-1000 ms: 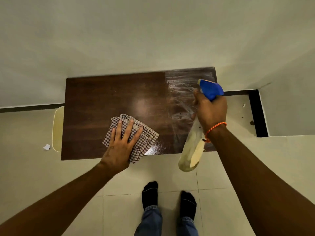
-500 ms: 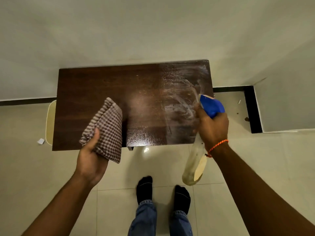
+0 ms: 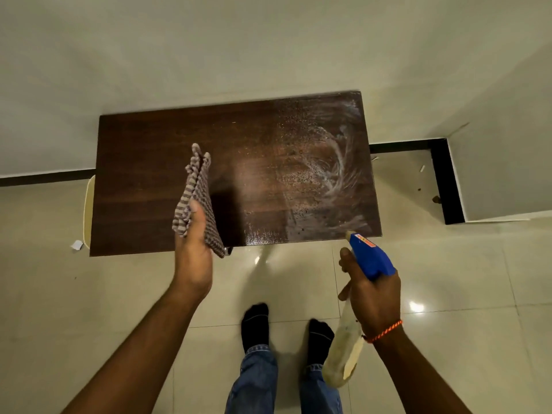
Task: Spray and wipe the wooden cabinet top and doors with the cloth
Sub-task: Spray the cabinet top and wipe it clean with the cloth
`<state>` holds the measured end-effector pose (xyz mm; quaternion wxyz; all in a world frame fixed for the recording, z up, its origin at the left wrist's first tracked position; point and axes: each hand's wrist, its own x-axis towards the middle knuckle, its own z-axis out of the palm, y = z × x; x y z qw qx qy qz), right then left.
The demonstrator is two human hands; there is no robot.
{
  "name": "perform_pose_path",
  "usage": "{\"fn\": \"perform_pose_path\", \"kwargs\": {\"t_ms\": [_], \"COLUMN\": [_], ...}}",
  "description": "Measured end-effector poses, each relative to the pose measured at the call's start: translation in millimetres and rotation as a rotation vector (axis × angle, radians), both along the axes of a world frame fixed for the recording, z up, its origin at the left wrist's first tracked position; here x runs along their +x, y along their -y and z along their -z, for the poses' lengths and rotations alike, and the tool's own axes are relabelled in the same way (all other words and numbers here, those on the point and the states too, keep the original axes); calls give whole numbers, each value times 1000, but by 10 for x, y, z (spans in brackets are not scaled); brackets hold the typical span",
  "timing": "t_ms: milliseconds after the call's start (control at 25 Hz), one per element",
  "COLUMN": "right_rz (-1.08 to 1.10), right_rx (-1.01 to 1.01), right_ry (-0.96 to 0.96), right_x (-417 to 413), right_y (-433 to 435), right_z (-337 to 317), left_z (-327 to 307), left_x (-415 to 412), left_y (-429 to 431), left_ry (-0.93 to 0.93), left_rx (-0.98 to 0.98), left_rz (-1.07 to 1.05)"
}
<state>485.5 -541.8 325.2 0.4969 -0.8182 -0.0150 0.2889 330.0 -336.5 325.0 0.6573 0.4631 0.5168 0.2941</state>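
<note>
The dark wooden cabinet top (image 3: 143, 180) fills the middle of the head view, seen from above. Its right half carries white spray droplets and swirled smears (image 3: 331, 168). My left hand (image 3: 192, 255) holds the checked cloth (image 3: 198, 198) upright, lifted above the cabinet's front middle. My right hand (image 3: 372, 294) grips the spray bottle (image 3: 370, 258) with its blue head, off the cabinet's front right corner; the pale bottle body hangs below my wrist. The cabinet doors are hidden below the top.
Cream walls stand behind the cabinet and at the right, with a black skirting (image 3: 445, 180) around a recess. A pale object (image 3: 88, 210) leans at the cabinet's left side. Scraps lie on the glossy tiled floor (image 3: 448, 279). My socked feet (image 3: 257, 324) stand in front.
My left hand lifted the cloth off the cabinet top and carried it right to the front middle. My right hand drew the spray bottle back, off the cabinet's front right corner.
</note>
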Motion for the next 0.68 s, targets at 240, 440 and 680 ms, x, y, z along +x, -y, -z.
{"fn": "perform_pose_path", "kwargs": {"t_ms": [240,440,680], "right_rz": [-44,-25,6], "right_rx": [24,36,49], "right_ry": [39,35,39], "right_x": [22,55,96], "right_y": [232,389,421], "right_z": [29,34,28], "left_z": [658,900,1049], "left_x": [575,793,1112], "left_y": [465,770,967], "left_ry": [-770,-1100,-1163], "left_rx": [509,781,830], "left_rz": [770,914,942]}}
